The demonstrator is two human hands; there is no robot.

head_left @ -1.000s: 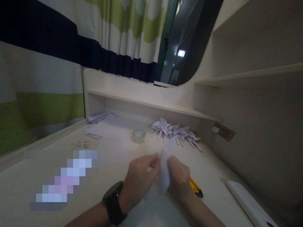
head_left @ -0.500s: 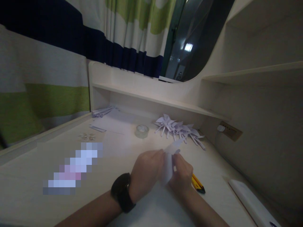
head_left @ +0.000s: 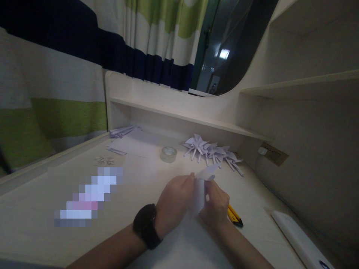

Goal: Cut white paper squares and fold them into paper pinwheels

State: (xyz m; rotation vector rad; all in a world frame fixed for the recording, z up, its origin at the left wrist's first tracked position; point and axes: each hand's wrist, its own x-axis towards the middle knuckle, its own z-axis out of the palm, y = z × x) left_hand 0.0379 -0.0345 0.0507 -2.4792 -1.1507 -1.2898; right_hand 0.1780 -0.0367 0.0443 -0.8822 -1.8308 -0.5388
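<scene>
Both my hands hold one folded piece of white paper (head_left: 200, 192) upright above the desk. My left hand (head_left: 174, 203), with a black watch (head_left: 147, 226) on its wrist, pinches the paper's left side near the top. My right hand (head_left: 216, 204) grips the right side, fingers curled against it. A folded flap of the paper sticks out to the upper right above my fingers. A pile of folded white paper shapes (head_left: 211, 152) lies on the desk beyond my hands, under the low shelf.
A roll of clear tape (head_left: 168, 154) stands on the pale desk (head_left: 36, 213). A yellow and black utility knife (head_left: 235, 218) lies right of my right hand. A flat white object (head_left: 297, 239) lies at the right edge. Paper strips (head_left: 121, 131) sit at the back left, by striped curtains.
My hands have turned the paper and pressed a flap over at its top; they sit slightly higher in the picture. The view has shifted a little to the left.
</scene>
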